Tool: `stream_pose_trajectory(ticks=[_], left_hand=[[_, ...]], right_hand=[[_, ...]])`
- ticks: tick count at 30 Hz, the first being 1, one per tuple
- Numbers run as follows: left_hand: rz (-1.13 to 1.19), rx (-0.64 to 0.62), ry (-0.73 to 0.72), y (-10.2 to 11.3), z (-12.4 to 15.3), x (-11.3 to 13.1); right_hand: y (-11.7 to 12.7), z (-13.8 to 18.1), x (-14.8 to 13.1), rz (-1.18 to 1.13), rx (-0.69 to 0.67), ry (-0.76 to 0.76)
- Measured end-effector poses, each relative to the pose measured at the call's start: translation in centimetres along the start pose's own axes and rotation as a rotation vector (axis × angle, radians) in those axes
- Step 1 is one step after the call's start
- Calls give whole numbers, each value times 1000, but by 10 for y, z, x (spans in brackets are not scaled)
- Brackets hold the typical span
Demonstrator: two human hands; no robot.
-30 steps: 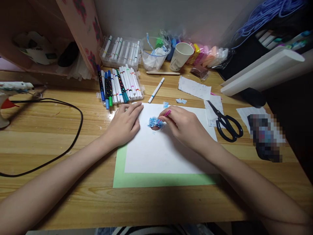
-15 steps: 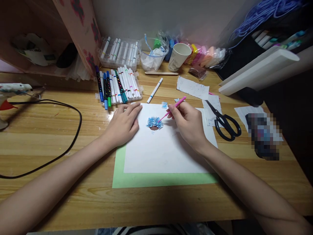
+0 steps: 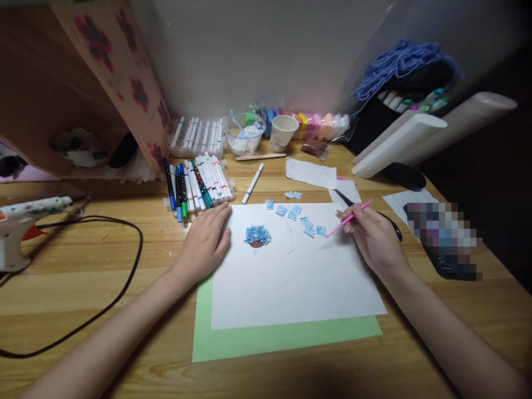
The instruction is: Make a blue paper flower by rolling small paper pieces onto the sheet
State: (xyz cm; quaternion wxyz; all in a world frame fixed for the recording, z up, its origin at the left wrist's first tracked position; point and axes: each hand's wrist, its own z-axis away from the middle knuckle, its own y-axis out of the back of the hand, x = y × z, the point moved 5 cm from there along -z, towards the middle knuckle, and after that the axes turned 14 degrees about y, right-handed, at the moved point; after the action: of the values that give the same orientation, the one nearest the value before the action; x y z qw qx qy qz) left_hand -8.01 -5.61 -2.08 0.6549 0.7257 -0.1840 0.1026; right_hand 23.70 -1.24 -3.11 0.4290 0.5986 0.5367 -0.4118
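Note:
My left hand [image 3: 206, 239] lies flat with fingers stretched, on the left edge of the white sheet [image 3: 291, 288], which rests on a green sheet [image 3: 286, 341]. In my right hand [image 3: 374, 238] is a thin pink stick [image 3: 344, 221], pinched between thumb and fingers, its tip near the right side of the paper. Close to that tip lie several small blue-and-white paper pieces [image 3: 306, 224]. Left of them, on the white sheet, sits a crumpled blue-and-white cluster [image 3: 257, 234] above a brown patch [image 3: 256, 244]. My right hand partly covers the black scissors [image 3: 344, 198].
Marker pens [image 3: 203, 183] fill a tray behind my left hand, with one loose marker [image 3: 252, 183] beside it. A plastic bowl [image 3: 245, 136], a paper cup [image 3: 284, 133] and torn paper strips [image 3: 311, 173] stand or lie farther back. At left are a glue gun [image 3: 25, 221] and its cord [image 3: 139, 244].
My right hand has moved the pink stick right, away from the blue cluster. The small paper pieces it covered now show. My left hand stays on the sheet; the camera view has tilted up.

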Motion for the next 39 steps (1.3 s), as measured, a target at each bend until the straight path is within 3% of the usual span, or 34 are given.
stream_pose_trajectory(ticks=[7, 10, 15, 20, 23, 27, 39], left_hand=[[-55, 25, 24, 1, 0, -3], [-113, 48, 30, 3, 1, -4], [-103, 118, -25, 12, -13, 30], [-98, -105, -163, -7, -55, 87], [-55, -224, -129, -17, -80, 99], [32, -359, -143, -28, -90, 101], [80, -297, -146, -37, -90, 97]], right_hand=[[-7, 16, 11, -112, -80, -88], [-11, 18, 12, -165, -50, -119], [-10, 18, 10, -266, 50, -116], [-10, 17, 13, -283, 42, -140], [-9, 18, 14, -296, 47, -149], [-9, 18, 15, -303, 44, -164], [-8, 20, 20, -268, 12, -146]])
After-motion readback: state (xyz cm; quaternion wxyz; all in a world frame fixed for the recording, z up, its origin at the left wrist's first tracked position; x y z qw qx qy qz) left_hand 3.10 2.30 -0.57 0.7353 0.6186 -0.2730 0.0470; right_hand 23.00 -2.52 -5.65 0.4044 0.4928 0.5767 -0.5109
